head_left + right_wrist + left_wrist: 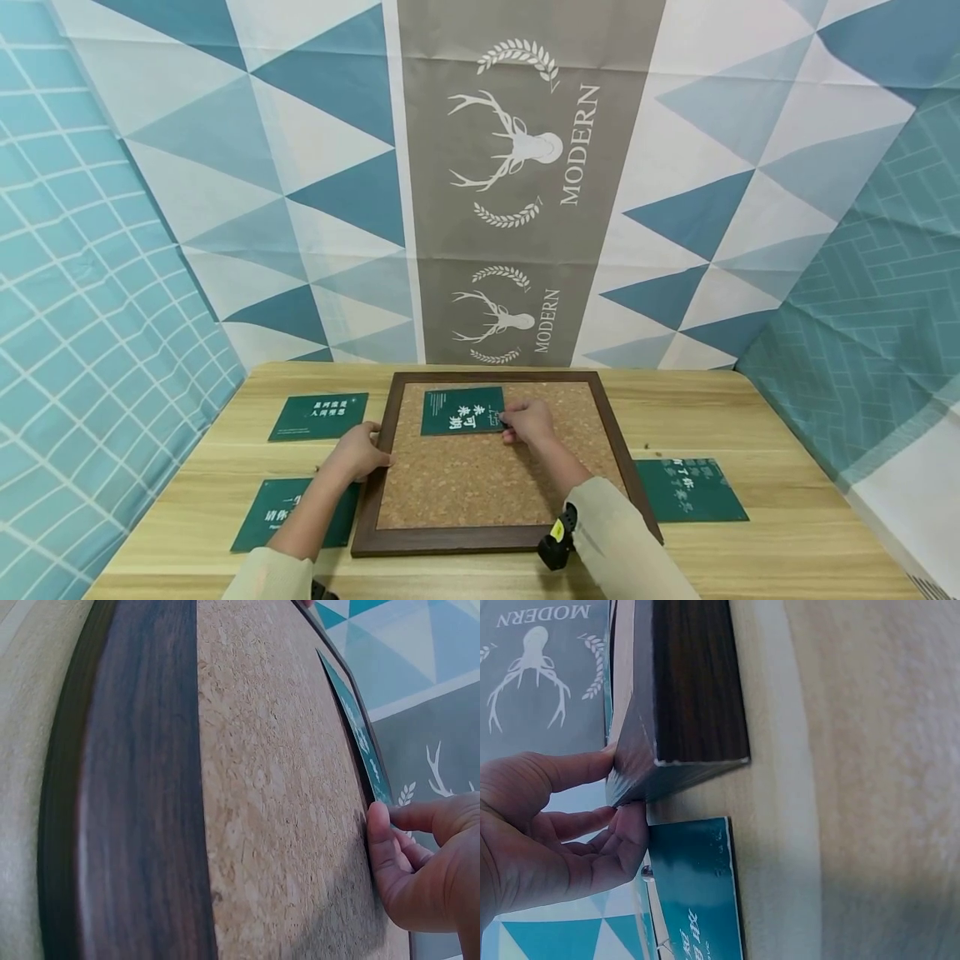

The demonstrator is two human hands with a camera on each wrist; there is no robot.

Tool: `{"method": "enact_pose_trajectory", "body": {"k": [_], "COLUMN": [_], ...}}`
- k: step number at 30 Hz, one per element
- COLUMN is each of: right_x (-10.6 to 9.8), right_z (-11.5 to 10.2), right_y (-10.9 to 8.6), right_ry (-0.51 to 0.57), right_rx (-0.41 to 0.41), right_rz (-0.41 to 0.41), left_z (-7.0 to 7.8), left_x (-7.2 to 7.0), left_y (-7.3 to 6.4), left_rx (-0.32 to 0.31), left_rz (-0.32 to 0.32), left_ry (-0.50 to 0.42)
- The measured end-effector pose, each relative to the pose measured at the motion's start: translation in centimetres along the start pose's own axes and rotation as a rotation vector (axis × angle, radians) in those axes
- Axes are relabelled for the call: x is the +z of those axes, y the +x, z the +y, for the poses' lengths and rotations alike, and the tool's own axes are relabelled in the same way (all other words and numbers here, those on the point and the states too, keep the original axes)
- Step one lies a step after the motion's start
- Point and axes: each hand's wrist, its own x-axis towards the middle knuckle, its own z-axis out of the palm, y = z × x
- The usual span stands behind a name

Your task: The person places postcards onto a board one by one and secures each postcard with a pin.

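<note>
A cork board [480, 483] in a dark brown wooden frame [450, 540] lies on the table. My left hand [358, 454] grips the frame's left side; in the left wrist view, the thumb and fingers of that hand [562, 825] lie on either side of the frame edge [694, 682]. On the upper left of the cork rests a green card [453, 408] with white lettering. The fingers of my right hand [528, 423] pinch this card's right edge. From the right wrist view, the card [356, 727] shows edge-on beside my right hand [427, 862], slightly raised along its near edge.
Two more green cards lie left of the board, an upper card [318, 417] and a lower card [258, 512] partly behind my left forearm. Another green card [693, 490] lies on the right. Small dark bits [652, 450] sit above it on the wooden table [795, 517].
</note>
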Motion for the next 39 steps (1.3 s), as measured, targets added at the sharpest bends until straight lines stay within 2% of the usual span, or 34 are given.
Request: {"method": "enact_pose_trajectory", "body": {"k": [15,24,39], "right_x": [-0.5,-1.5,-2.9], "right_z": [-0.3,-0.6,-0.8], "right_y": [-0.1,-0.4,-0.5], "right_ry": [-0.019,-0.101,-0.159], "right_rx": [-0.010,-0.055,-0.048], "right_rz": [-0.004,0.018,0.059], "left_z": [0.1,0.2,0.2], "left_x": [-0.1,-0.1,0.0], "left_y": [-0.1,-0.2,-0.3], "left_rx": [-0.001,-0.001,0.009], "left_rz": [0.000,-0.004,0.001], "left_ry": [0.012,0.017,0.003]}}
